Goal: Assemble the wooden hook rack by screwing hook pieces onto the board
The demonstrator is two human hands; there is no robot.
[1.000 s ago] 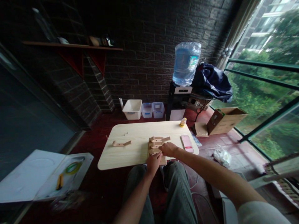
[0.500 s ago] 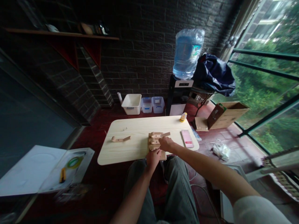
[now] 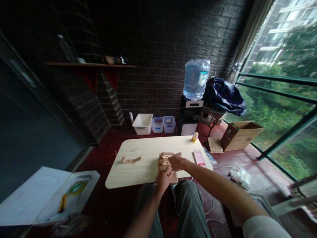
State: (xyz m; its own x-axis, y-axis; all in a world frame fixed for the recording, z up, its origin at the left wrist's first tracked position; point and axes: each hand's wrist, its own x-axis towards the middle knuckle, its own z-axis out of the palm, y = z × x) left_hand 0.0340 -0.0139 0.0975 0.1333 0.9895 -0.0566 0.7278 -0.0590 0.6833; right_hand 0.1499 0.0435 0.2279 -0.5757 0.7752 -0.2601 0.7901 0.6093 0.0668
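Observation:
At the near edge of the table lies a wooden board (image 3: pixel 160 169) carrying several curved wooden hooks (image 3: pixel 166 154) side by side. My right hand (image 3: pixel 176 162) is closed over the right part of the board, among the hooks; whatever its fingers grip is hidden. Just below and to the left, my left hand (image 3: pixel 163 178) pinches its fingers together at the board's near part, close to the right hand. What is between them is too small to tell. A separate wooden hook (image 3: pixel 131 160) rests on the left part of the table.
On the pale table (image 3: pixel 146 178) are small metal pieces (image 3: pixel 135 149), a yellow-capped bottle (image 3: pixel 194 137) and a pink-screened phone (image 3: pixel 199 158). A white open case (image 3: pixel 84 188) with tools lies at left. Bins (image 3: pixel 143 124), a water dispenser (image 3: pixel 190 115) and a cardboard box (image 3: pixel 239 136) stand beyond.
The head view has tilted up, so everything sits lower in the picture. Both hands stay at the board, with only slight shifts of the fingers.

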